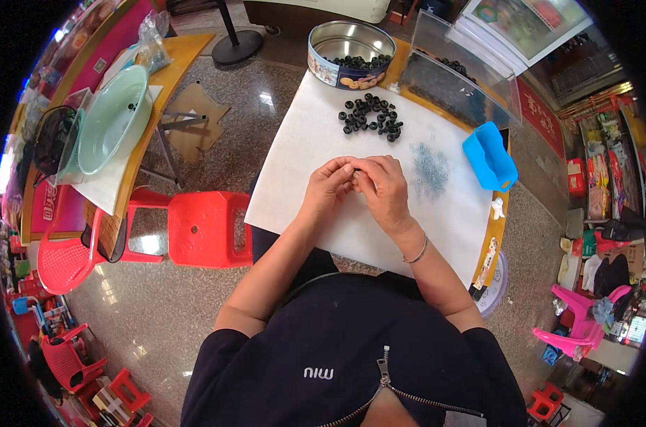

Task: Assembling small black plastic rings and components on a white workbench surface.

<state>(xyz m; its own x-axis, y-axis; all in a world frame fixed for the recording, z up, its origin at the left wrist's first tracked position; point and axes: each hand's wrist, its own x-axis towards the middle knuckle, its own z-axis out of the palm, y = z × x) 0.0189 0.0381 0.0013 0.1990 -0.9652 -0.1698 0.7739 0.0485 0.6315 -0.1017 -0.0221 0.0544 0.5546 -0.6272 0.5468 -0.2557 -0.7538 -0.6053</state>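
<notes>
My left hand (330, 185) and my right hand (384, 186) meet over the white-covered table (287, 156), fingertips pinched together. A small black piece (356, 170) shows between them, mostly hidden by the fingers. Just beyond my hands lies a loose cluster of small black round pieces (371, 114), knob-like in shape. To the right of my right hand spreads a patch of tiny bluish, glinting bits (430, 169), too small to name. A round tin (329, 71) at the table's far edge holds more black pieces.
A clear plastic bin (472, 89) with black pieces stands at the far right, near a blue plastic tub (490, 156). On the left are a red stool (195, 231), a red chair (63, 263) and a side table bearing a pale green basin (113, 121).
</notes>
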